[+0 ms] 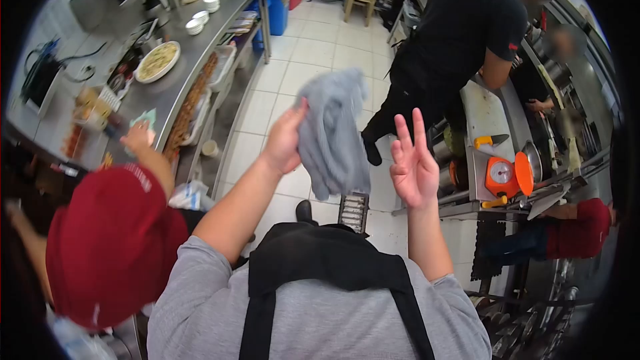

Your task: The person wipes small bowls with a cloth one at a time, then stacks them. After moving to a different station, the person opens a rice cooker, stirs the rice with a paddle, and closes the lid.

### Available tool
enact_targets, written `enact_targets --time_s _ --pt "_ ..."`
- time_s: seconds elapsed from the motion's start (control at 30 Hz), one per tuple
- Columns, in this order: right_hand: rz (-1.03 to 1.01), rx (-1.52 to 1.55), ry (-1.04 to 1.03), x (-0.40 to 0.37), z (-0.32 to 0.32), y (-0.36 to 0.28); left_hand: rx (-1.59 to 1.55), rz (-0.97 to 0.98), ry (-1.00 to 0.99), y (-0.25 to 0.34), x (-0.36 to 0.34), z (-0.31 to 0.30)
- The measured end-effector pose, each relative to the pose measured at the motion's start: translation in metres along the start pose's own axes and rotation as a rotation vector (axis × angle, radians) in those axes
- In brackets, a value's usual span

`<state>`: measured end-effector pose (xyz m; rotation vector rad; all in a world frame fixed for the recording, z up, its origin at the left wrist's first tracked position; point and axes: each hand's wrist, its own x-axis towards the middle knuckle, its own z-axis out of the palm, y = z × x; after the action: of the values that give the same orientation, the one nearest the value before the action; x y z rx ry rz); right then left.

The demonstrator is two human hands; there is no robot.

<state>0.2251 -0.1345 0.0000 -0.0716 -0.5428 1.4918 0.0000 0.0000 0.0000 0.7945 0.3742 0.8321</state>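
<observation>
A crumpled grey cloth point(333, 133) hangs in the air in front of my chest, above the tiled floor. My left hand point(287, 139) grips its left side, with the thumb on top and the other fingers partly hidden. To the right of the cloth and apart from it, my right hand point(415, 163) is raised, palm showing. Two of its fingers stretch up and the others are loosely bent; nothing is in it.
A steel counter point(200, 40) on the left bears an oval dish point(158, 62). Beside me, a person in a red cap point(110, 247) reaches over it. A person in black point(453, 33) leans over the right counter, near an orange scale point(500, 175) and a yellow-handled knife point(491, 140).
</observation>
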Motion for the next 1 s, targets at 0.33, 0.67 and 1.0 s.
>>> enact_targets --time_s 0.33,0.67,1.0 --pt "0.133 -0.535 0.329 0.212 -0.097 -0.050 -0.204 0.002 -0.069 0.069 0.241 -0.062" --pt "-0.100 -0.822 -0.740 0.463 -0.093 -0.089 0.820 0.974 -0.339 0.163 0.328 -0.033" --pt "0.200 -0.452 -0.986 0.686 -0.150 -0.042 0.967 1.601 0.239 0.216 0.449 -0.087"
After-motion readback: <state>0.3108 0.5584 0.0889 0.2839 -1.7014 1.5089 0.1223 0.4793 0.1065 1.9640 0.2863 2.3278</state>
